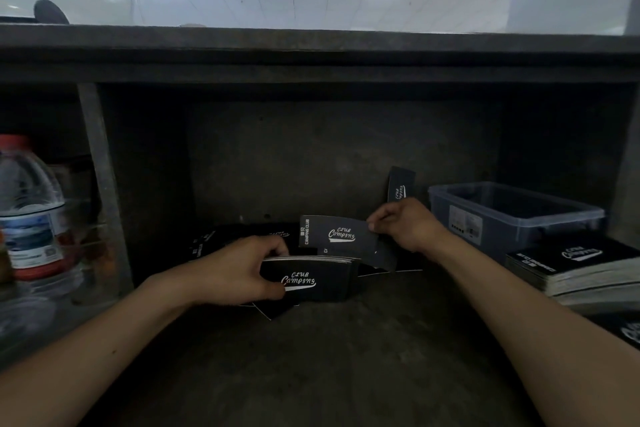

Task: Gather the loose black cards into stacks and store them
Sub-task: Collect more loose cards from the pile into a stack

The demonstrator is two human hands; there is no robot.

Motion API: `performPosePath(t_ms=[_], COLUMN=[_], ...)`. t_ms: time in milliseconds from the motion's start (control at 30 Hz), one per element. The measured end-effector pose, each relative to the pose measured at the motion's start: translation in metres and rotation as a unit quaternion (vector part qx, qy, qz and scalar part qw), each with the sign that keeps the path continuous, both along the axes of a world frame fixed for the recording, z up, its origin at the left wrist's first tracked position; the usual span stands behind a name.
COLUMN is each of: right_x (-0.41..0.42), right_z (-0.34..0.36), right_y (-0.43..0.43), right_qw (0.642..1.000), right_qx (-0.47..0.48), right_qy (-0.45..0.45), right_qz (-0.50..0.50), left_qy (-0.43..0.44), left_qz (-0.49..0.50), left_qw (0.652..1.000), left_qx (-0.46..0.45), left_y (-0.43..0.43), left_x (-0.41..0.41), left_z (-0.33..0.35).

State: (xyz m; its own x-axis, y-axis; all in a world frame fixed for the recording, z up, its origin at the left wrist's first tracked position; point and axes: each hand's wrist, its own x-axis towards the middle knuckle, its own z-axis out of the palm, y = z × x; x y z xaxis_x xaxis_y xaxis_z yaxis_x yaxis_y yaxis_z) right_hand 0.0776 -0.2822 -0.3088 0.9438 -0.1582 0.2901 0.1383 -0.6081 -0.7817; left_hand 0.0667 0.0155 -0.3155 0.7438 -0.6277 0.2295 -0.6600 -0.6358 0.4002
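Far left: water bottle (29,215) stands in the side compartment, apart from the work. Left hand (239,270) grips a partial stack (311,279) by its left end, thumb on top, printed face up, held low over the shelf floor (311,374), probably so each new card lands square. Far of it, loose cards (221,239) lie scattered in the dim back of the shelf; too dark to count. Centre: right hand (408,227) pinches a single card (337,234) by its right edge, logo up, just far of the stack. Judged: about to go onto it. An upright card (400,185) leans on the back wall (311,156) behind that hand. Right: clear plastic bin (446,215), likely the store; near it a finished stack (571,263) lies flat.
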Motion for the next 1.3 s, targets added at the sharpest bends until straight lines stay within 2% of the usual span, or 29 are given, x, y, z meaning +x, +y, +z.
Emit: performPosePath(t_ms=[100,167,300,433,500,567,600,633,700,733,800,867,967,1033,1100,1167,1233,1267,1300], right_x=[-0.009,-0.016,-0.027,-0.029,-0.028,-0.024,-0.02,-0.016,-0.011,-0.008,-0.005,-0.004,-0.018,-0.026,-0.032,-0.032,-0.027,-0.023,-0.02], right_z=[0.008,0.014,0.019,0.019,0.018,0.013,0.01,0.007,-0.001,-0.005,-0.006,0.0,0.015,0.019,0.018,0.016,0.014,0.013,0.012], right_y=[0.004,0.005,0.01,0.008,0.008,0.013,0.013,0.011,0.008,0.005,0.001,-0.002,0.004,0.01,0.02,0.026,0.026,0.023,0.017], right_qw=[0.998,0.995,0.966,0.948,0.945,0.968,0.984,0.988,0.961,0.953,0.969,0.991,0.998,0.993,0.972,0.947,0.962,0.978,0.987], right_qx=[0.049,0.084,0.019,-0.001,0.007,0.02,-0.019,-0.102,-0.258,-0.278,-0.217,-0.125,0.037,0.021,-0.001,0.042,0.055,0.011,-0.078], right_qy=[-0.023,0.005,0.18,0.21,0.211,0.161,0.122,0.09,0.099,0.118,0.106,0.032,-0.017,0.036,0.14,0.199,0.165,0.126,0.094], right_qz=[0.011,0.054,0.186,0.24,0.248,0.189,0.129,0.067,-0.008,-0.024,-0.043,-0.046,0.043,0.111,0.191,0.249,0.211,0.163,0.107], left_qy=[-0.001,-0.004,0.009,0.008,0.048,0.083,0.084,0.078,0.068,0.072,0.075,0.069,0.059,0.058,0.055,0.056,0.057,0.05,0.044], left_qz=[0.011,0.018,0.035,0.049,0.026,-0.002,-0.01,-0.015,-0.017,-0.013,-0.001,0.003,0.018,0.026,0.02,0.002,-0.024,-0.03,-0.029], left_qw=[1.0,1.0,0.999,0.997,0.994,0.991,0.991,0.992,0.993,0.993,0.994,0.995,0.995,0.995,0.994,0.993,0.993,0.994,0.995], left_qx=[-0.005,-0.007,-0.03,-0.055,-0.092,-0.106,-0.105,-0.102,-0.095,-0.092,-0.079,-0.072,-0.077,-0.081,-0.091,-0.107,-0.105,-0.093,-0.082], left_y=[0.0,0.001,0.005,0.001,0.0,-0.001,-0.001,-0.001,-0.001,-0.001,-0.001,-0.001,-0.001,-0.001,-0.002,-0.001,0.0,0.0,0.0], left_x=[0.002,0.004,0.005,0.004,0.004,0.003,0.004,0.004,0.003,0.002,0.001,0.003,0.007,0.007,0.008,0.009,0.01,0.009,0.007], left_z=[-0.001,-0.002,-0.002,-0.001,-0.003,-0.004,-0.005,-0.005,-0.004,-0.003,-0.002,-0.003,-0.006,-0.007,-0.009,-0.009,-0.008,-0.008,-0.007])
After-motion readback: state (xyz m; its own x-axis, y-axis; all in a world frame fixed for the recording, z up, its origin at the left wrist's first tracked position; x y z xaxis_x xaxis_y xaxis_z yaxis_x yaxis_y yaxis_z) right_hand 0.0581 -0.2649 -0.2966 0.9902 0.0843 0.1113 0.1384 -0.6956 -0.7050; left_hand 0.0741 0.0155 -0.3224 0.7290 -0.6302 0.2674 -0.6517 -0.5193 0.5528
